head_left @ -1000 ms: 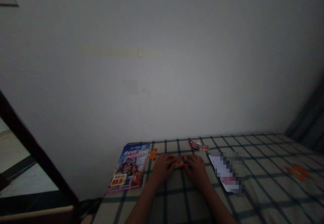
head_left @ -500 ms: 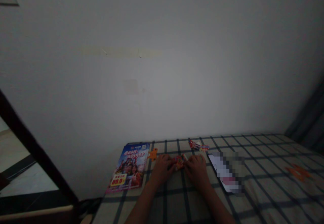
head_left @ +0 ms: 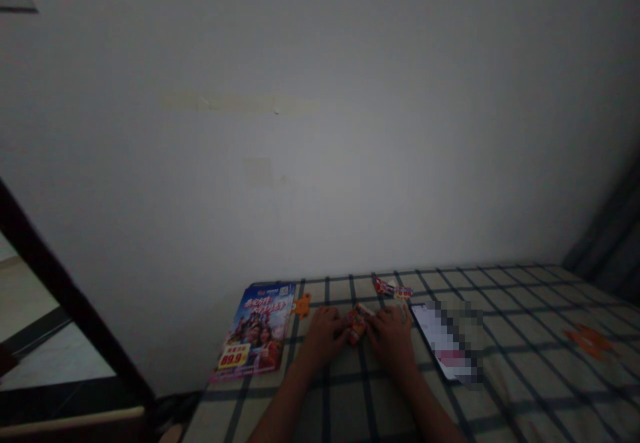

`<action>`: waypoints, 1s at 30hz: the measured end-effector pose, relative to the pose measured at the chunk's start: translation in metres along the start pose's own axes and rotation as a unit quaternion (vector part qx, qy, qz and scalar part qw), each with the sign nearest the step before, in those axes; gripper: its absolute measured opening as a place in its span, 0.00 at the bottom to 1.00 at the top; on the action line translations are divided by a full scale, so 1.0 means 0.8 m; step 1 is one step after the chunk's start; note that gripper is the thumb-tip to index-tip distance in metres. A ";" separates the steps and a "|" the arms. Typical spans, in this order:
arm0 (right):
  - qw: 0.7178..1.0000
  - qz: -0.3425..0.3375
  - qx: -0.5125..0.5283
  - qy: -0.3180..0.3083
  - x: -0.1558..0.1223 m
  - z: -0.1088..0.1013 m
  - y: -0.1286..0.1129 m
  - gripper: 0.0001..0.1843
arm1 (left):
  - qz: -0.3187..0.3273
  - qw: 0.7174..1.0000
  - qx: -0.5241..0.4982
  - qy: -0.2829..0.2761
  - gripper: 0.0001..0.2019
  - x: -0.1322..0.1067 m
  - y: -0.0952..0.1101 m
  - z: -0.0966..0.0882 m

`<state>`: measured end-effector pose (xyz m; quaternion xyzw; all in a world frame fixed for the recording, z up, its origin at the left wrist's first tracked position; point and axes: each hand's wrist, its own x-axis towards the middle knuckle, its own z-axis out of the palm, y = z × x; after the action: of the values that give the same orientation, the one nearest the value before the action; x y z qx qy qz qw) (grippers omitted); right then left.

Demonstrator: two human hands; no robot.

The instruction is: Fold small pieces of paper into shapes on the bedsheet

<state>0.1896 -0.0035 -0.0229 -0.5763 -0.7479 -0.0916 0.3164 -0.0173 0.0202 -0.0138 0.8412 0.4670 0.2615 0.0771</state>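
Both my hands rest on a checked cloth [head_left: 500,396] near the wall. Between them they pinch a small red folded paper piece [head_left: 357,323]. My left hand [head_left: 324,336] holds its left side with curled fingers. On the right side, the fingertips of my right hand [head_left: 390,337] are closed on it. The piece stands tilted up off the cloth.
A colourful flyer [head_left: 257,333] lies left of my hands, with a small orange scrap [head_left: 301,305] beside it. Another folded coloured paper piece [head_left: 393,289] sits behind my right hand. A phone [head_left: 445,339] lies to the right. A dark frame bar [head_left: 65,296] crosses the left.
The red paper piece lay flat under my fingers; now it is turned up on edge between both hands. My hands have shifted slightly apart.
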 end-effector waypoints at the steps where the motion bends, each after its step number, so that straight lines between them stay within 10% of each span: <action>1: 1.000 0.004 0.000 0.005 0.000 0.002 0.001 0.10 | 0.004 1.000 -0.003 0.001 0.09 0.000 0.000 0.000; 30: 0.992 0.029 -0.032 -0.115 0.000 0.023 0.017 0.22 | 0.019 0.993 -0.116 0.010 0.09 0.002 -0.008 0.004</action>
<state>0.1956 0.0101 -0.0401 -0.6140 -0.7591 -0.0393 0.2124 -0.0199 0.0255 -0.0185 0.8327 0.4184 0.3233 0.1644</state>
